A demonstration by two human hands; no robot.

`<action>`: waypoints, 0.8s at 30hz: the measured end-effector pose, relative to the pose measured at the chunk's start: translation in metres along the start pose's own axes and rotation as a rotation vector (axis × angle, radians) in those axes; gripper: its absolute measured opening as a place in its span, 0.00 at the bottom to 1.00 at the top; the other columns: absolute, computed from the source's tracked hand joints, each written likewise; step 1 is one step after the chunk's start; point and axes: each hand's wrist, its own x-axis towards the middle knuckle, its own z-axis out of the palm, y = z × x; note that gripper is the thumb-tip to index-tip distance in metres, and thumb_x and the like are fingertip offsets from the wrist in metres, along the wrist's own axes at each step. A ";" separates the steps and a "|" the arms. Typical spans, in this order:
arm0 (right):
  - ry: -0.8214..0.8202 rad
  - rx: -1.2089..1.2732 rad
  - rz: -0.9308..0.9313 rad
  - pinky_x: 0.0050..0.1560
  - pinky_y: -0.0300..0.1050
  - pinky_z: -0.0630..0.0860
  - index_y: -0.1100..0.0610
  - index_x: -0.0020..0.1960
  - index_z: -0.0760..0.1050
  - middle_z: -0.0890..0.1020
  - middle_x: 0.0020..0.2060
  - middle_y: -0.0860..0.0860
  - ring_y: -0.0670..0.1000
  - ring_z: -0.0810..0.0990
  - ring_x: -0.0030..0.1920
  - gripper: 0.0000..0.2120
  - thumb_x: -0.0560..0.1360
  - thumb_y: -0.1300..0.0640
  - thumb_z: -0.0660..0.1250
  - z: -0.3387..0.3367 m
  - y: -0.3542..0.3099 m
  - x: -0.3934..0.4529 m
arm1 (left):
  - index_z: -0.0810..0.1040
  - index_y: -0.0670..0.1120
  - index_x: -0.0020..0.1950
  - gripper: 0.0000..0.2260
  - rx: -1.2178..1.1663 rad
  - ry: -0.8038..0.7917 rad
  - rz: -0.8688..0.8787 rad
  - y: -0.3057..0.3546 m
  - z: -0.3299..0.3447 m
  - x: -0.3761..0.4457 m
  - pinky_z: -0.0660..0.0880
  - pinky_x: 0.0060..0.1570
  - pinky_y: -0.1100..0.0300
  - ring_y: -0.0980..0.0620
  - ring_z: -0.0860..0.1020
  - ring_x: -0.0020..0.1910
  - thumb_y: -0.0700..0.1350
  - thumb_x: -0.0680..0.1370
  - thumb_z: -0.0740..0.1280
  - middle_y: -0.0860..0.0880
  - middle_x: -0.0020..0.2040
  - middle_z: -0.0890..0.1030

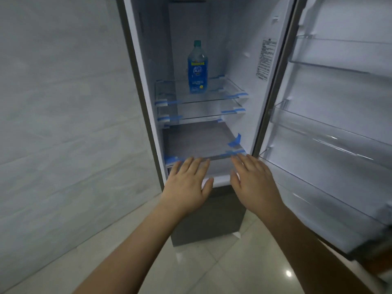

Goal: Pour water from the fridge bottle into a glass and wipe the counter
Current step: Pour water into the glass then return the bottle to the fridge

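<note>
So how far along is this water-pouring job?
Barely started. Done: the fridge door stands open. In hand: nothing; the left hand and right hand are open, while the bottle stands capped on the top shelf. Left: fetching, pouring, wiping.

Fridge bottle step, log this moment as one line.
stage: reaching | bottle: upright on top glass shelf, untouched | left hand: open | right hand: open | fridge door: open
</note>
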 end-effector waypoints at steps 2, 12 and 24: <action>-0.015 -0.013 0.037 0.73 0.55 0.63 0.53 0.75 0.64 0.70 0.72 0.53 0.54 0.65 0.74 0.30 0.79 0.43 0.42 -0.004 0.005 -0.018 | 0.55 0.51 0.80 0.36 -0.016 -0.013 0.041 0.014 0.000 -0.004 0.53 0.75 0.51 0.50 0.55 0.79 0.63 0.75 0.33 0.50 0.79 0.59; -0.033 -0.087 0.268 0.74 0.49 0.45 0.51 0.77 0.59 0.61 0.77 0.51 0.54 0.57 0.77 0.27 0.81 0.42 0.45 -0.032 0.072 -0.095 | 0.57 0.50 0.79 0.27 -0.081 -0.009 0.301 0.106 0.012 0.001 0.57 0.73 0.51 0.49 0.59 0.77 0.59 0.82 0.44 0.49 0.79 0.61; -0.014 -0.113 0.470 0.75 0.56 0.53 0.53 0.75 0.64 0.66 0.75 0.53 0.57 0.62 0.75 0.27 0.80 0.43 0.48 -0.044 0.199 -0.163 | 0.60 0.51 0.79 0.30 -0.020 0.027 0.504 0.251 0.037 0.047 0.51 0.72 0.50 0.47 0.61 0.77 0.61 0.81 0.42 0.47 0.78 0.63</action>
